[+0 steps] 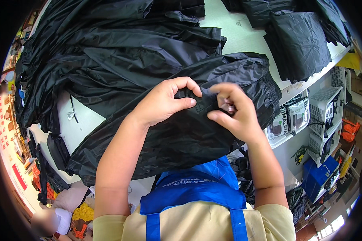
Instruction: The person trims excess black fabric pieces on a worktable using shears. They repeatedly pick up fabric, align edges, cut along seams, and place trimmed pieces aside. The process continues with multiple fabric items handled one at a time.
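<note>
A thin, glossy black garment with a gathered elastic edge lies spread in front of me. My left hand rests over its middle, thumb and forefinger bent toward each other with their tips at the cloth, in a pinch. Just to the right is my right hand, raised over the same garment with its fingers curled and partly blurred by motion. Something small and shiny shows inside those curled fingers; its kind cannot be made out.
More black garments are heaped on the white table at the far left. A folded black stack lies at the far right. White plastic baskets with packaged goods and a blue box stand right of the table. Another person is at lower left.
</note>
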The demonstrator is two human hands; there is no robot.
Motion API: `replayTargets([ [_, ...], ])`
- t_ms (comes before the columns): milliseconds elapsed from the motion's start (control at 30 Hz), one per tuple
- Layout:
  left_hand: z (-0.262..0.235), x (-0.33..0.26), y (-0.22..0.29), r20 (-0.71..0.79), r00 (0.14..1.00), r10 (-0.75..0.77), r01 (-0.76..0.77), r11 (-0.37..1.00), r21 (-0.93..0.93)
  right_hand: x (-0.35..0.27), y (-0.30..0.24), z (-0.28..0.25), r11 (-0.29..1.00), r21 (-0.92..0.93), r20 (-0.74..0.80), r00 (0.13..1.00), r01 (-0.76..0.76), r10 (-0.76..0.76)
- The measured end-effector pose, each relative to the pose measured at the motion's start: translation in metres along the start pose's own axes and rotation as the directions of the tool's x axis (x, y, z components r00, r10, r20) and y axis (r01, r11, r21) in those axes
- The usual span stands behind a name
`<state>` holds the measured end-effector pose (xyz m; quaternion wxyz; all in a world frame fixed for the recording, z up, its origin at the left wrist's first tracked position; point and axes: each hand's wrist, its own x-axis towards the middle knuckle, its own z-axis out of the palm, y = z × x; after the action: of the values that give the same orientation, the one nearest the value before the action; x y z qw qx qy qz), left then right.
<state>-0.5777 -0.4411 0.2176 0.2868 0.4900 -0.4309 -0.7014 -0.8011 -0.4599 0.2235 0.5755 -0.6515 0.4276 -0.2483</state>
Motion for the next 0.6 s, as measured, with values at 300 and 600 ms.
replayTargets([
  [300,-0.001,0.0,0.004,-0.007,0.997,-0.073,0.072,0.994,-0.077,-0.004,0.014,-0.022,0.892,-0.368,0.062,0.964,0.264,-0.259],
  [600,0.0,0.001,0.006,0.011,0.995,-0.094,0.095,0.991,-0.09,0.006,0.008,-0.017,0.912,-0.3,0.131,0.959,0.279,-0.25],
])
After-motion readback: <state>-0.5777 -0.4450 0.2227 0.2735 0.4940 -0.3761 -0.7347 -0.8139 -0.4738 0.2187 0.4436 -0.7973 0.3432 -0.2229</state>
